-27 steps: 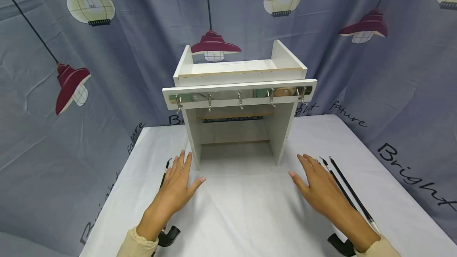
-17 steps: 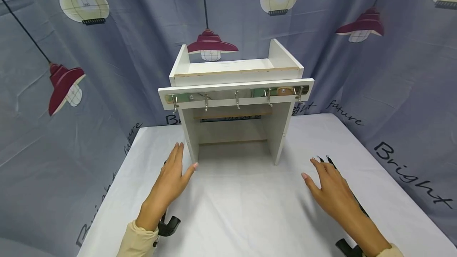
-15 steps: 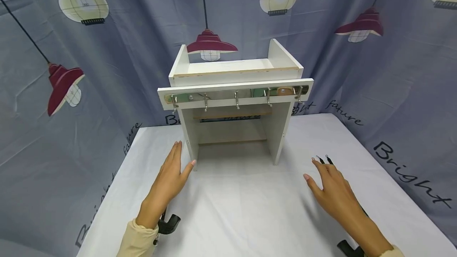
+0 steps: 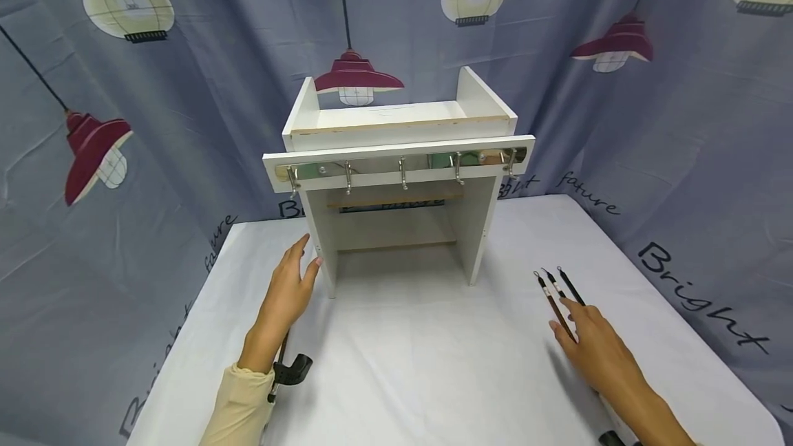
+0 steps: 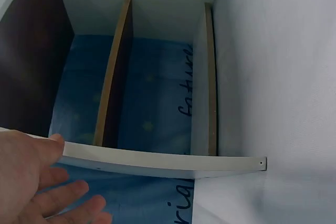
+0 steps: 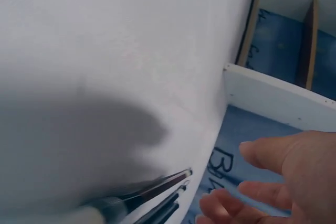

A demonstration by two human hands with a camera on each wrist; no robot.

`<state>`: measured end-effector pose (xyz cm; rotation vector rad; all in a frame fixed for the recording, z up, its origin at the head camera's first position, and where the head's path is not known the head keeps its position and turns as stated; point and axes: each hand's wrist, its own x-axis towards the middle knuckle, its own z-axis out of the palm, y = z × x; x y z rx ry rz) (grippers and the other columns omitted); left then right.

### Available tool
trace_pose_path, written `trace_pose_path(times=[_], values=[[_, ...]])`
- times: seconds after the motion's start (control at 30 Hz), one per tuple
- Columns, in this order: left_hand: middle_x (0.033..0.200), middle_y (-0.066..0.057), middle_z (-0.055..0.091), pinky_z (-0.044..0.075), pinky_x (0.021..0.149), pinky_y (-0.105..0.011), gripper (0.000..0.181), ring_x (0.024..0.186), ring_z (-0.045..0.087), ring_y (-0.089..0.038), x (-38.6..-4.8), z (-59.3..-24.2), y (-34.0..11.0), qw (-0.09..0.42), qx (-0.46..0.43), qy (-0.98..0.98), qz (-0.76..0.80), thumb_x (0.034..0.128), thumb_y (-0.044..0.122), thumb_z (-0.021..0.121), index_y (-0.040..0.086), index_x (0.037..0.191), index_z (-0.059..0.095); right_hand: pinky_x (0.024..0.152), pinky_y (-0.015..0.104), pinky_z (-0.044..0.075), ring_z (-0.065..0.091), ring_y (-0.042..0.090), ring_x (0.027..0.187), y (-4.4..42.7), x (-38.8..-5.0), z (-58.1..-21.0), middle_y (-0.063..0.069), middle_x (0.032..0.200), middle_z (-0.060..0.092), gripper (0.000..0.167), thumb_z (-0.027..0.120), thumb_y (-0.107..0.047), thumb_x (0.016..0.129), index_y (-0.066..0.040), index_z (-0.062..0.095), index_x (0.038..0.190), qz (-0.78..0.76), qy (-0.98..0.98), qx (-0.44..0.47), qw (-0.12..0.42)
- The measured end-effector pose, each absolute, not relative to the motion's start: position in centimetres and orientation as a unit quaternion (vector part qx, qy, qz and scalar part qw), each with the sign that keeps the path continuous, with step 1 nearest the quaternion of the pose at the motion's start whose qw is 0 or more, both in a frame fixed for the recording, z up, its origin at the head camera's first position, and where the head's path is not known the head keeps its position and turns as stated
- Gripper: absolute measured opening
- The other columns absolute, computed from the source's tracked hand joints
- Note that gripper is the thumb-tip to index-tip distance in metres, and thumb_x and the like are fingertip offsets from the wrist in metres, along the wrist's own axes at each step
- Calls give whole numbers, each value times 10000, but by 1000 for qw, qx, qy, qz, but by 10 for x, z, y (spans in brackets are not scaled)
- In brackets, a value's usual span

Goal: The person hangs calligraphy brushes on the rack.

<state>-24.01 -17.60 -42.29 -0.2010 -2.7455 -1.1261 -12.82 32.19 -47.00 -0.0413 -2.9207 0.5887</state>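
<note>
A small white shelf unit (image 4: 322,239) stands on the white table, with a rail of several metal hooks (image 4: 403,169) across its front. My left hand (image 4: 285,298) is beside its left side panel, fingers extended and thumb apart. In the left wrist view the thumb overlaps the panel edge (image 5: 157,160); contact cannot be told. My right hand (image 4: 601,353) hovers over calligraphy brushes (image 4: 553,305) lying right of the unit, their loop ends pointing away. It grips nothing, its fingers loosely bent. Their thick near ends show blurred in the right wrist view.
A black curved camera mount (image 4: 294,370) sits at my left wrist, with part of a thin dark stick (image 4: 283,348) beneath it. A grey-blue curtain (image 4: 235,88) printed with lamps hangs behind the table (image 4: 396,370).
My left hand has moved forward and left to the unit's side panel. My right hand has drawn back and right, uncovering the brushes' loop ends. The view has shifted slightly.
</note>
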Motion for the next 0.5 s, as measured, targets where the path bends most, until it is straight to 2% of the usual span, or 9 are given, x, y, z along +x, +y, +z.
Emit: trace_pose_path(times=[0.2,0.5], values=[[1624,-247,425,452,1139,-621,549,1448,472,-459,-250,-427,-178,91,-76,-911,-395,1141,233,491,29,1629,345,865,650,533,610,517,1089,332,-128,-485,350,1246,577,567,678,-189,1023,91,480,1475,169,-984,-10,52],[1551,-261,517,512,1081,-610,484,1357,567,-480,-260,-430,-178,114,-83,-906,-398,1143,239,491,26,1575,440,757,612,551,627,468,978,337,-123,-498,302,1121,583,531,722,-109,981,107,515,1421,131,-990,-24,51]])
